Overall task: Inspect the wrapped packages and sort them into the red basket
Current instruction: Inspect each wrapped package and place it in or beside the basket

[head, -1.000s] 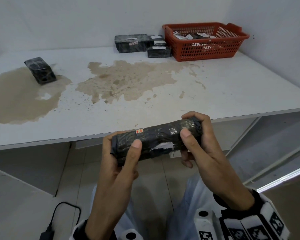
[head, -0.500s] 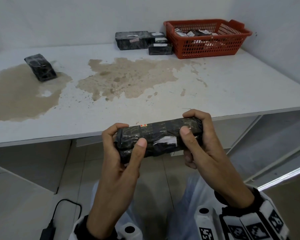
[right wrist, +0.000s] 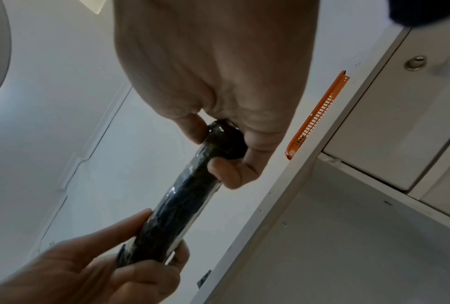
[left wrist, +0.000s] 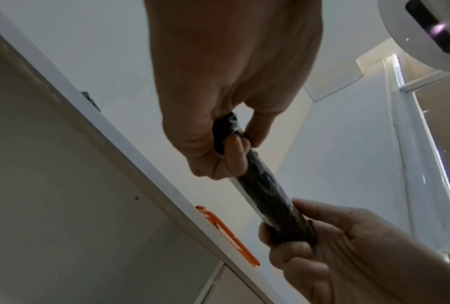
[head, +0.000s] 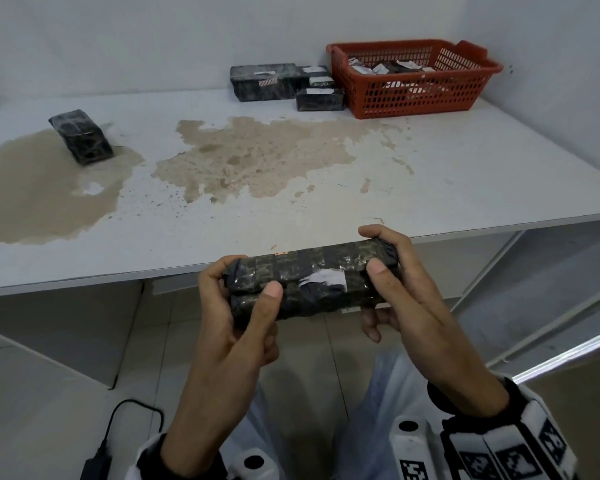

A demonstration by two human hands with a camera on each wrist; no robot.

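I hold a long black wrapped package (head: 309,277) with a torn white label crosswise in front of the table's front edge. My left hand (head: 246,299) grips its left end, thumb on top. My right hand (head: 385,268) grips its right end, fingers curled over the far side. The wrist views show the same package (left wrist: 265,189) (right wrist: 190,197) from below, held at both ends. The red basket (head: 413,95) stands at the table's back right with several wrapped packages inside.
The white table (head: 465,174) carries large brown stains. One black package (head: 82,136) lies at the left; three more (head: 284,83) sit just left of the basket. A wall closes the right side. A black cable and adapter (head: 101,455) lie on the floor.
Both hands have lifted the package slightly toward the table edge and turned it, so the white label now faces up more. The head view has tilted a little.
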